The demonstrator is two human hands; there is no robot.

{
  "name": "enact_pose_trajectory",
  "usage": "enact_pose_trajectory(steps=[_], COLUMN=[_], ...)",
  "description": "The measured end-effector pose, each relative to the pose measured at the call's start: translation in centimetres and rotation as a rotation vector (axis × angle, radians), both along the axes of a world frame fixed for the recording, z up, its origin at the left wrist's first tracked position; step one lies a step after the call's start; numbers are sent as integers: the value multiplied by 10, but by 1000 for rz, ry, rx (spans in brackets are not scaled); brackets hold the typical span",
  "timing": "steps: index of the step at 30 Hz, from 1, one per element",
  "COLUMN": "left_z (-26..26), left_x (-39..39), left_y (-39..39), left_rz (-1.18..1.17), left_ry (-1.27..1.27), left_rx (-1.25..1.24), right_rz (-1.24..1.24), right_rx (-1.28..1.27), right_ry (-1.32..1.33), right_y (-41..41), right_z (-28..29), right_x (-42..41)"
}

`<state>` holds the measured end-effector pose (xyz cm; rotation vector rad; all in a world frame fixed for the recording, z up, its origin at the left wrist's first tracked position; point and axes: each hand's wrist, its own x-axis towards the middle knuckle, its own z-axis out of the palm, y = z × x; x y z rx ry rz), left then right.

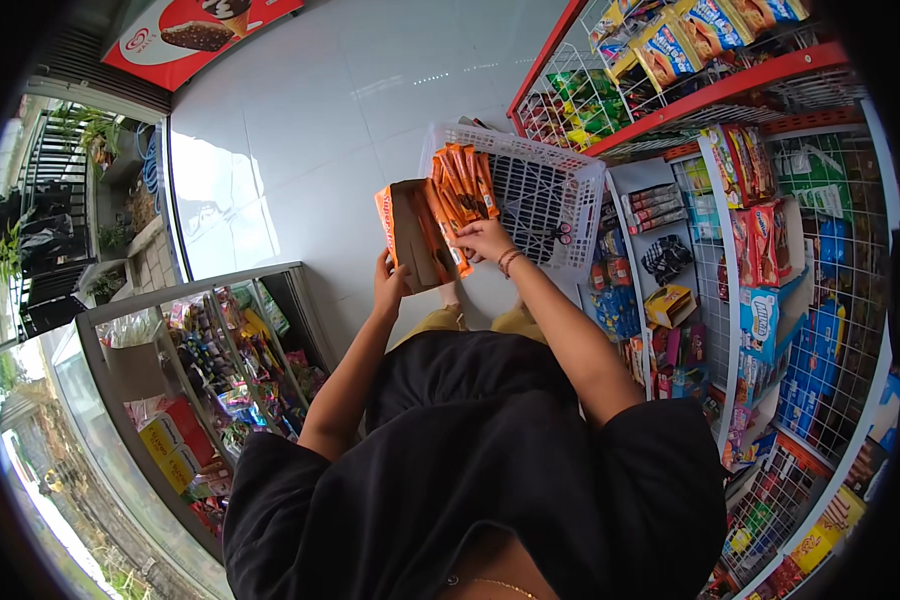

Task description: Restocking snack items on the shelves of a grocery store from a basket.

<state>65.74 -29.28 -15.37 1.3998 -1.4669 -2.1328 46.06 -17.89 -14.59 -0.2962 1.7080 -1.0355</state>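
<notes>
My left hand [391, 283] grips the near left corner of an open orange cardboard snack box [420, 247], whose brown inside faces up. Orange wrapped snack packets lie along the box's right side. A fanned bunch of similar orange packets [465, 180] extends past the box over a white plastic basket [589, 187]. With its fingers closed at the lower end of this bunch, my right hand [487, 240] holds the packets beside the box's right edge; the fingertips partly hide their ends. Scissors [562, 234] with reddish handles are at the basket's right side.
Wire shelves [735, 300] of boxed snacks rise at my right. A red-edged rack [720, 90] with bagged snacks stands at the upper right. A glass display case [195, 375] of packets is at my left. Pale floor tiles [307, 150] stretch ahead, towards a red ice-cream freezer [195, 37].
</notes>
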Motion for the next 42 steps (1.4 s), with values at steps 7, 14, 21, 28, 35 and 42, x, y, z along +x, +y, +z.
enact_pose_trajectory(steps=[7,14,21,28,35,42], left_z=[0,-2,15,11,7,0], left_x=[11,-1,-13,-12,-13,-6], left_y=[-8,-5,4,9,4,-6], left_rz=[54,21,-47,-87,-52,1], left_ry=[-58,37,79,75,49,41], left_rx=[18,9,1,-4,11,-27], right_rz=[-201,-73,390,264,68,-119], right_rx=[40,-235,114,159,7,-77], right_ry=[20,261,909,770,-11,206], right_y=[6,-11,-24,-11,-2,-6], right_z=[-4,-8,9,-6,25,29], right_x=[-37,-20,26,21,-13,-48])
